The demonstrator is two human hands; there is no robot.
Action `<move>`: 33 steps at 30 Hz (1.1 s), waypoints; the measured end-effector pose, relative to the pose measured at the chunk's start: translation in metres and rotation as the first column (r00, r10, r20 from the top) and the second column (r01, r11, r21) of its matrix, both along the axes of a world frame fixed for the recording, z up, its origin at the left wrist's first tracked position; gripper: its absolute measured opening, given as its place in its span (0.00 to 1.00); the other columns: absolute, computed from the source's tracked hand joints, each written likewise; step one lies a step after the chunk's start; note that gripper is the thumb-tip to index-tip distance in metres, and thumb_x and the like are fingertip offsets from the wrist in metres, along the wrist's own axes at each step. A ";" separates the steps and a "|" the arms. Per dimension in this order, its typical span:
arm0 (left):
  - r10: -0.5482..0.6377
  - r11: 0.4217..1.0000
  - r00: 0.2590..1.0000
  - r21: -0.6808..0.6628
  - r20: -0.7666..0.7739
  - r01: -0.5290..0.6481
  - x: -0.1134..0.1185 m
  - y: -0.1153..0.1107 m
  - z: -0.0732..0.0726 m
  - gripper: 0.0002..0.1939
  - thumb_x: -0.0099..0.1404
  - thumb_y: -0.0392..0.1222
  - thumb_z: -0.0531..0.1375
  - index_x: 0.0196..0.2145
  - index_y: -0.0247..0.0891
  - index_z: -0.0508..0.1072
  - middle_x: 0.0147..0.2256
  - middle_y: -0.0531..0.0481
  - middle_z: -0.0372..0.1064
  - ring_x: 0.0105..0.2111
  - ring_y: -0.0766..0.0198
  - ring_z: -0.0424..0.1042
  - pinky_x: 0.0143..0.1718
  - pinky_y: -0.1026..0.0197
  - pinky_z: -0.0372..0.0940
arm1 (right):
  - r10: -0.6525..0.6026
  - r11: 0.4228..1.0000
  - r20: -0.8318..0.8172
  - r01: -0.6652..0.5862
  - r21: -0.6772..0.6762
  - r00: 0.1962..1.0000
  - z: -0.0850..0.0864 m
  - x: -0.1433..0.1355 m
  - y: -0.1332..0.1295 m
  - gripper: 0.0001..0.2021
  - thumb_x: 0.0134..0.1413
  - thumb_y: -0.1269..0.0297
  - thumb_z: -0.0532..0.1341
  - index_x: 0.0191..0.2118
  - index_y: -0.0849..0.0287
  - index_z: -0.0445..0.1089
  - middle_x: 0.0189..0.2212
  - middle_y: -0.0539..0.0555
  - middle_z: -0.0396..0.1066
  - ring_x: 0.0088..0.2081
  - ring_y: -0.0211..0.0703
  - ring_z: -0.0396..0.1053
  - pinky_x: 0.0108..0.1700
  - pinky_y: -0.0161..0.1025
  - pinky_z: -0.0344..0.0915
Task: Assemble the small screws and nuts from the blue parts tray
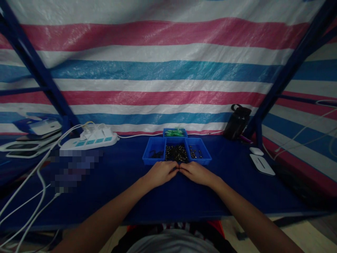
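My left hand (161, 173) and my right hand (197, 173) meet fingertip to fingertip at the front edge of the middle blue bin (175, 140). The fingers of both hands are bent and pressed together; whatever they pinch is too small to make out. Many small black and brassy metal parts (176, 153) fill the middle bin. To its left, a blue bin (150, 161) contains a few dark pieces (156, 154). The right blue bin (205, 161) has small shiny metal parts (195, 153). Behind them, another blue bin (168, 130) holds green pieces (174, 133).
On the left of the blue table (181, 200) lie a white power strip (92, 141), loose white cables (42, 175) and stacked devices (33, 144). A black bottle (237, 123), a white case (256, 151) and a white flat device (262, 164) are on the right. Striped sheeting (168, 70) hangs behind.
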State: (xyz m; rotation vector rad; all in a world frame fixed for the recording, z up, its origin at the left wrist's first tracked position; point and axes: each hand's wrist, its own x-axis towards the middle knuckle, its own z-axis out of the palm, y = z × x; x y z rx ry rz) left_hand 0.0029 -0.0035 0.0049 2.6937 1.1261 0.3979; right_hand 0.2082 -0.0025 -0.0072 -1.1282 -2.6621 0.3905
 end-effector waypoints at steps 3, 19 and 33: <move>-0.022 1.000 1.000 0.011 0.016 0.022 0.000 0.001 -0.002 0.07 0.68 0.41 0.53 0.41 0.41 0.70 0.36 0.52 0.71 0.34 0.65 0.71 0.32 0.67 0.60 | 0.001 1.000 -0.006 -0.001 -0.003 1.000 0.001 0.000 0.000 0.12 0.66 0.64 0.50 0.43 0.59 0.70 0.35 0.54 0.74 0.35 0.40 0.71 0.37 0.34 0.60; -0.043 0.999 0.994 -0.023 0.098 0.045 -0.001 0.000 -0.001 0.02 0.60 0.34 0.56 0.33 0.39 0.66 0.29 0.55 0.68 0.28 0.66 0.68 0.28 0.67 0.56 | 0.045 0.998 -0.050 -0.047 -0.032 0.998 -0.001 0.000 0.000 0.10 0.63 0.63 0.54 0.40 0.59 0.72 0.32 0.53 0.75 0.32 0.39 0.71 0.35 0.33 0.60; -0.034 0.999 0.999 -0.024 0.038 0.035 -0.002 0.005 -0.008 0.04 0.64 0.38 0.55 0.35 0.39 0.70 0.32 0.53 0.70 0.31 0.64 0.70 0.30 0.66 0.57 | 0.033 0.999 -0.040 -0.031 0.039 0.999 -0.001 0.000 0.000 0.13 0.66 0.64 0.50 0.38 0.60 0.71 0.32 0.53 0.74 0.33 0.39 0.71 0.35 0.33 0.58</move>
